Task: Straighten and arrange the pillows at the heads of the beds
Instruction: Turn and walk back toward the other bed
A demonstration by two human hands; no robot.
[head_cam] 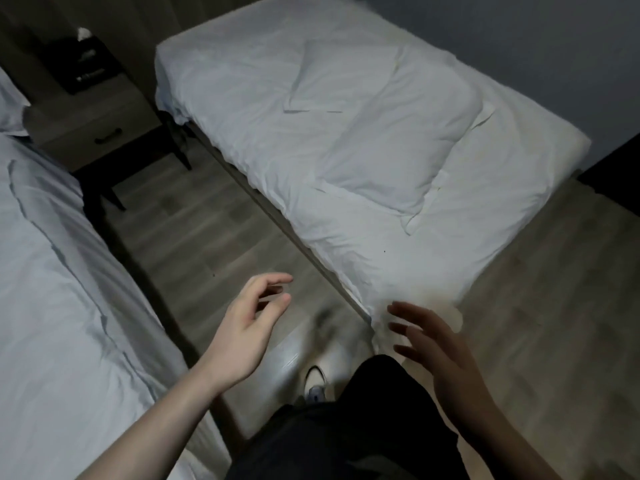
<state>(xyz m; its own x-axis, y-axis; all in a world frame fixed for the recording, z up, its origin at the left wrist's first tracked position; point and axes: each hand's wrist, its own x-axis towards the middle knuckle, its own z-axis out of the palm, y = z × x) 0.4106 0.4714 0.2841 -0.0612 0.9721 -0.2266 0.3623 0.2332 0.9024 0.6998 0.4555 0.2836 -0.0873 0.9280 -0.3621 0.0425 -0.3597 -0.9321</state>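
Note:
Two white beds flank a narrow aisle. On the right bed [242,109], one white pillow [398,147] lies askew across the middle of the mattress, and a second, flatter pillow [343,74] lies just beyond it. A pillow corner [10,105] shows at the head of the left bed [52,271], at the frame's left edge. My left hand [249,323] hangs over the aisle floor, fingers loosely curled and apart, holding nothing. Close to the near corner of the right bed, my right hand [433,344] spreads its fingers, also holding nothing.
A wooden nightstand [93,129] with a drawer stands between the bed heads, with a dark box [83,60] on top. Wood flooring [194,230] runs down the aisle and around the right bed's foot. My dark trousers and a white shoe [315,379] are below.

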